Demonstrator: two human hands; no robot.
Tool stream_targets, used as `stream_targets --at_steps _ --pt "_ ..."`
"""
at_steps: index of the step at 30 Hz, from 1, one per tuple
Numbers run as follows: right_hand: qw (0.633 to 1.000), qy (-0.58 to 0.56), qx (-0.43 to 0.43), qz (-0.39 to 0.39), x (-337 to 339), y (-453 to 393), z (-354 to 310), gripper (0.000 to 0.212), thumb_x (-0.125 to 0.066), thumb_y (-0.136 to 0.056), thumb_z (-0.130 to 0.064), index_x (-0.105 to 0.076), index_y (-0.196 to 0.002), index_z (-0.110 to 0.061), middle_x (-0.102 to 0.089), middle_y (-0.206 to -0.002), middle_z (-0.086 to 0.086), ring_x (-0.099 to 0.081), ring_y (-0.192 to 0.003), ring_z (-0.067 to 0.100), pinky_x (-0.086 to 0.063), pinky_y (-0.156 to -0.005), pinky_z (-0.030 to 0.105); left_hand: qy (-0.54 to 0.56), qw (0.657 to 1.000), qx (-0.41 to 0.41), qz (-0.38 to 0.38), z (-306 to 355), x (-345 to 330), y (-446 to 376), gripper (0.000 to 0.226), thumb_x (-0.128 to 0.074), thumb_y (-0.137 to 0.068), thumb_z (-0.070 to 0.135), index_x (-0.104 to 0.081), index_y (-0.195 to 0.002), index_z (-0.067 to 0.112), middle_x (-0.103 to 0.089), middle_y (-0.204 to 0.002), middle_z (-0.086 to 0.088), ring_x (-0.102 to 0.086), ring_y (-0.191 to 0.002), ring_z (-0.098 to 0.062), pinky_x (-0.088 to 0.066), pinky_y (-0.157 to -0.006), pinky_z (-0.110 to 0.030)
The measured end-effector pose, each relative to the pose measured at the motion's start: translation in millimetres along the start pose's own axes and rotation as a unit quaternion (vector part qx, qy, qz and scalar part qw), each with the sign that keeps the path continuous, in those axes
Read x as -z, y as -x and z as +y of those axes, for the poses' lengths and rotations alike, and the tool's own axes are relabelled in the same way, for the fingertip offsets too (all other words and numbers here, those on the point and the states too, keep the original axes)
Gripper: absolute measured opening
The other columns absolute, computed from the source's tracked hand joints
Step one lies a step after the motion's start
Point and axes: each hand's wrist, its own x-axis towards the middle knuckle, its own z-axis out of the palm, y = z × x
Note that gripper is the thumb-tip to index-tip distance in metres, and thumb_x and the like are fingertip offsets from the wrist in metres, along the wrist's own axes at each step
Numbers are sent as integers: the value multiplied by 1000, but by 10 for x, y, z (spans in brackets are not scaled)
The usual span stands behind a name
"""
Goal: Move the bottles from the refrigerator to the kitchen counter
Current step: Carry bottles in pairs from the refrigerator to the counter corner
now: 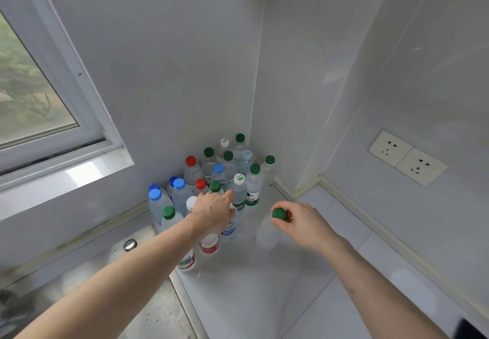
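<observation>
In the corner of the white tabletop, a crowd of bottles stands upright against the two walls, capped in green, blue, red and white. Your right hand grips a clear green-capped bottle by its neck, fingers curled just under the cap, a little apart from the cluster on its right. Your left hand is closed over the top of a blue-labelled bottle at the cluster's front edge. Two wall sockets sit on the right wall.
</observation>
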Motion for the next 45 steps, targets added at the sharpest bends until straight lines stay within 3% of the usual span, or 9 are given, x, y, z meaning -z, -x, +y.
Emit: stream_targets --at_steps 7,12,17,20,31,38,41,43,45 --pt "999 21 23 -10 -91 -365 -85 13 -63 -94 -44 -64 -106 -37 -59 -77 -12 -58 -81 19 -53 -73 35 13 999 34 -1 -71 -52 -111 38 -52 -101 50 -47 -126 22 -69 -105 -2 -64 -87 -24 -58 -78 -41" --pt "999 26 36 -16 -169 -598 -148 17 -64 -95 -43 -66 -111 -38 -61 -88 -12 -55 -87 18 -47 -71 33 -13 999 35 25 -106 0 -89 37 -54 -99 55 -55 -115 21 -67 -98 0 -62 -80 -21 -58 -69 -38" --pt "997 48 43 -29 -241 -755 -237 19 -65 -96 -45 -66 -113 -37 -67 -99 -7 -62 -94 23 -55 -79 38 6 998 16 57 -182 -7 -88 23 -66 -97 39 -66 -117 27 -72 -106 2 -68 -90 -22 -62 -71 -38" --pt "996 60 45 -36 -299 -832 -265 20 -64 -97 -45 -66 -115 -37 -70 -105 -2 -63 -101 26 -56 -83 40 6 998 19 58 -195 -88 -45 12 -67 -94 29 -69 -105 31 -71 -94 5 -67 -80 -22 -61 -65 -38" --pt "996 67 23 -57 -487 -914 -310 29 -58 -104 -37 -60 -133 -33 -65 -125 5 -62 -110 31 -50 -83 36 47 994 79 54 -144 -122 -79 13 -69 -85 17 -72 -88 29 -70 -84 7 -65 -72 -22 -60 -64 -38" --pt "997 45 -24 -56 -553 -767 -294 61 -48 -107 -33 -23 -162 -39 -53 -142 4 -56 -126 27 -49 -102 40 61 991 75 88 -113 -150 103 16 -63 -92 16 -71 -99 28 -71 -93 6 -64 -81 -21 -52 -64 -32" --pt "998 -5 -45 -34 -544 -574 -347 72 -51 -106 -34 -10 -164 -41 -53 -137 -2 -57 -121 21 -49 -97 36 98 989 50 101 -109 -114 249 29 -64 -96 26 -65 -124 34 -70 -125 5 -65 -106 -22 -59 -84 -38" --pt "997 -56 -62 -4 -555 -391 -368 74 -55 -104 -33 -10 -163 -43 -51 -136 -5 -61 -115 18 -51 -96 36 129 986 49 92 -75 -54 413 54 -66 -97 36 -48 -148 34 -57 -147 5 -57 -126 -24 -51 -102 -44" --pt "991 -110 -68 20 -570 -141 -376 73 -58 -103 -31 -17 -161 -46 -50 -136 -8 -65 -107 14 -54 -97 38 172 977 52 111 -58 28 672 63 -67 -95 40 -41 -152 36 -48 -153 9 -50 -134 -21 -45 -108 -42"
